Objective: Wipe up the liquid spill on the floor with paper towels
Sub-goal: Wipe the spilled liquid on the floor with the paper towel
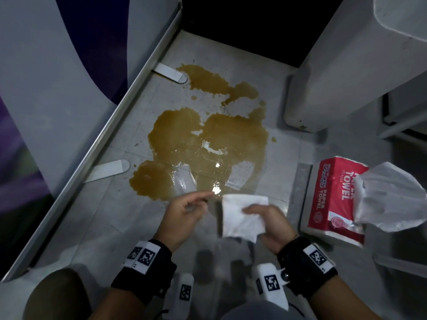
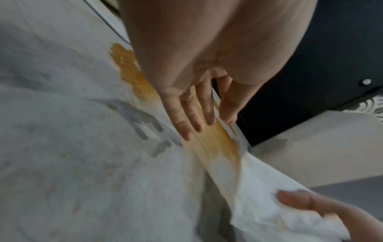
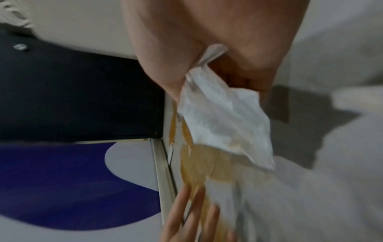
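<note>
Down on the floor (image 1: 129, 218), a big amber spill (image 1: 203, 137) spreads across the pale tiles, running from near the metal rail (image 1: 97, 146) on the left toward the white cabinet (image 1: 328, 72) at the far right. The right hand (image 1: 269, 224) has a folded white paper towel (image 1: 242, 218) pinched tight, thumb on top and fingers curled beneath; the sheet sits above the near edge of the puddle, and whether it touches the tiles cannot be told. The wrist view shows it crumpled in the grip. The left hand (image 1: 184, 215) is just beside it, fingers stretched out and relaxed, gripping nothing, tips pointing at the near rim of the liquid. Off at the right edge of the floor lies the red paper towel pack (image 1: 335, 199), torn open, with white sheets (image 1: 390, 197) billowing out.
</note>
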Available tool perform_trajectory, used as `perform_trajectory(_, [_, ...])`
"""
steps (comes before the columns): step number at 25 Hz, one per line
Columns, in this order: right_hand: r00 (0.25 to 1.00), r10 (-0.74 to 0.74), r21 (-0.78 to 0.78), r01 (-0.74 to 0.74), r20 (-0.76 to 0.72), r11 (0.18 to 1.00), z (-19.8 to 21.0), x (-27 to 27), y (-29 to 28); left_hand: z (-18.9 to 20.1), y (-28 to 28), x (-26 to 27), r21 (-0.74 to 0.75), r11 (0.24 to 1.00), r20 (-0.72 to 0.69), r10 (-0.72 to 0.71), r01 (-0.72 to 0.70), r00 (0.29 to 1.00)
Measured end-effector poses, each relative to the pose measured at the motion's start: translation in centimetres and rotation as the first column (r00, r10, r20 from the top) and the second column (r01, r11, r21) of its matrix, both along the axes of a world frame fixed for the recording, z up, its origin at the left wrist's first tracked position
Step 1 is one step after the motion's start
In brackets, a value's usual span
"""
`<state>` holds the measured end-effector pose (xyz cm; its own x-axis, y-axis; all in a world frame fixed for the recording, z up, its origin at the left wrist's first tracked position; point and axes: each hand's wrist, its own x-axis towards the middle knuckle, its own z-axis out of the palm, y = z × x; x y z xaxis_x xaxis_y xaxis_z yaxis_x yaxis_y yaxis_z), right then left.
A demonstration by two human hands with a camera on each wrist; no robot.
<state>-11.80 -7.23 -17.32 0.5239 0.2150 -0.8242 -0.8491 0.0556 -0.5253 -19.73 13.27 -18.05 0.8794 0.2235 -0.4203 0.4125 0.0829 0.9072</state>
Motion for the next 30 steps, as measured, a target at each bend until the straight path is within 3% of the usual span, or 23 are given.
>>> perform_trajectory(1, [0.989,-0.048,-0.167,0.071,0.14,0.983,-0.1,1.1,-0.5,-0.3,1.1,-0.2,0.043,0.997,-0.002,0.061,-0.061,0.998])
perform_trajectory(2, [0.949,0.008,-0.344,0.106,0.314,0.933,0.1,2.2,-0.9,-0.6,2.5,-0.5,0.116,0.984,0.005,0.135,-0.135,0.991])
perform_trajectory(3, [0.866,0.171,-0.508,0.107,0.47,0.855,0.3,3.3,-1.2,-1.0,4.1,-0.7,0.199,0.956,0.018,0.215,-0.214,0.976])
perform_trajectory(4, [0.734,0.388,-0.644,0.088,0.558,0.76,0.6,4.1,-1.5,-1.3,5.6,-1.0,0.279,0.917,0.031,0.288,-0.285,0.957])
perform_trajectory(6, [0.487,0.713,-0.812,-0.011,0.505,0.583,-0.8,5.0,-1.5,-1.6,8.2,-1.6,0.461,0.83,0.019,0.344,-0.314,0.939])
perform_trajectory(8, [0.388,0.862,-0.891,-0.176,0.327,0.418,-3.7,4.3,-0.9,-2.1,9.6,-2.4,0.664,0.727,-0.073,0.294,-0.173,0.953])
perform_trajectory(10, [0.309,0.92,-0.915,-0.246,0.24,0.321,-6.0,2.3,0.1,-2.8,10.5,-3.1,0.738,0.674,-0.181,0.235,-0.026,0.955])
perform_trajectory(12, [0.301,0.931,-0.928,-0.242,0.206,0.283,-7.1,0.1,0.9,-3.8,11.1,-3.9,0.736,0.675,-0.278,0.226,0.056,0.933])
perform_trajectory(17, [0.253,0.949,-0.926,-0.274,0.19,0.258,-6.9,-3.1,2.2,-5.5,11.4,-5.1,0.68,0.726,-0.428,0.273,0.107,0.861])
perform_trajectory(21, [0.116,0.974,-0.915,-0.337,0.196,0.224,-7.0,-5.3,4.1,-6.2,10.9,-5.0,0.674,0.716,-0.484,0.242,0.182,0.841])
perform_trajectory(26, [0.052,0.979,-0.911,-0.36,0.197,0.202,-7.3,-3.2,6.1,-6.8,10.2,-4.6,0.698,0.688,-0.509,0.282,0.198,0.813])
perform_trajectory(30, [0.055,0.974,-0.907,-0.357,0.218,0.223,-7.1,1.4,9.7,-6.6,9.9,-4.4,0.718,0.67,-0.494,0.3,0.188,0.816])
